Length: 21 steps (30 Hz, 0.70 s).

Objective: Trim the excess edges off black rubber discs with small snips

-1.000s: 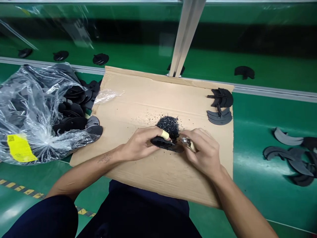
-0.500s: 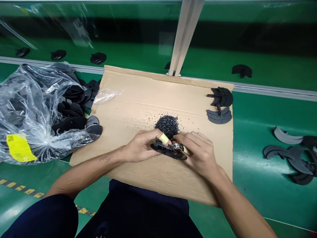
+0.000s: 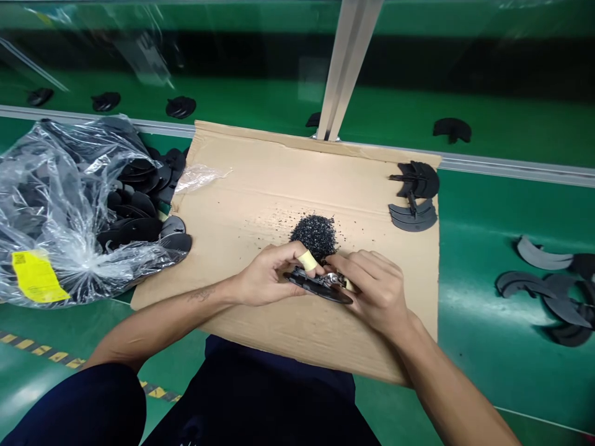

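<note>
My left hand (image 3: 270, 272), with yellow tape on a finger, grips a round black plastic part (image 3: 318, 287) by its left side. The part is tilted, edge towards me, just above the cardboard. My right hand (image 3: 376, 285) is closed round a pair of nippers (image 3: 333, 279). Their small metal head lies against the upper face of the part. Fingers and palm hide the handles, and I cannot tell whether the jaws are apart. Right beyond both hands is a heap of small black plastic clippings (image 3: 314, 235).
The cardboard sheet (image 3: 260, 164) lies on a green table. To the left, a clear plastic bag (image 3: 69, 204) spills round black parts (image 3: 139, 230). Curved black pieces (image 3: 413, 215) sit on the right corner, more curved pieces (image 3: 542, 285) farther right. A metal post (image 3: 346, 74) stands behind.
The black part has tilted slightly, its right edge a little lower. The nippers' head has shifted slightly down along it. Both hands keep their grip.
</note>
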Motion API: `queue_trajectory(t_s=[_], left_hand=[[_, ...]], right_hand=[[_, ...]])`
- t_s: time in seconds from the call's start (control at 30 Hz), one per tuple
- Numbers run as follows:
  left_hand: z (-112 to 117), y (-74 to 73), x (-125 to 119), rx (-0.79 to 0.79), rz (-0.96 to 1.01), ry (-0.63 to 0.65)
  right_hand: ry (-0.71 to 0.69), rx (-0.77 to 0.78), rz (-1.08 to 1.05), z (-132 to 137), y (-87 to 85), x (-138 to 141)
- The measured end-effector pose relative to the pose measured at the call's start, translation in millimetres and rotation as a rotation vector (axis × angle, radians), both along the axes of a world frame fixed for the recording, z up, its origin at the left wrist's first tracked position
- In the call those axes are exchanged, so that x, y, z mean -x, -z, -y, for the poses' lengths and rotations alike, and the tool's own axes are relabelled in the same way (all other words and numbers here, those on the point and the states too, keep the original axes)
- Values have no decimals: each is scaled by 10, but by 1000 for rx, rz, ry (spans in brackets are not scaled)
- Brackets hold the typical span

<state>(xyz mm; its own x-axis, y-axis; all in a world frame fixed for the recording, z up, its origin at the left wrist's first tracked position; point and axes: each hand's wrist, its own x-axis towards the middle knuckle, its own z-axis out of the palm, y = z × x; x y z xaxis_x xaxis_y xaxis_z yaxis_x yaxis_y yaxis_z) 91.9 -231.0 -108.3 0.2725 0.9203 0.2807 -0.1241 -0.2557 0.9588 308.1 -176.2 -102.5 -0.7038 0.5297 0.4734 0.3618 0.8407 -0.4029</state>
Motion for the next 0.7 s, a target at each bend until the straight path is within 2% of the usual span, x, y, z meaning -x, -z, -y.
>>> queue_trajectory(t_s=[0.13,0.27,0.33,0.7], left_hand=[[-12,-9,9,-47,-49,7],[-63,-48,32,-294,-318,-77],[-86,-56,36,-375,-368,-95],[-80,-35,37,-299,-281,-74]], right_hand=[[20,-30,14,13,-5,-2],[69,-110,32,6,12,8],[82,-131,31,2,21,13],[76,-138,31,13,17,10]])
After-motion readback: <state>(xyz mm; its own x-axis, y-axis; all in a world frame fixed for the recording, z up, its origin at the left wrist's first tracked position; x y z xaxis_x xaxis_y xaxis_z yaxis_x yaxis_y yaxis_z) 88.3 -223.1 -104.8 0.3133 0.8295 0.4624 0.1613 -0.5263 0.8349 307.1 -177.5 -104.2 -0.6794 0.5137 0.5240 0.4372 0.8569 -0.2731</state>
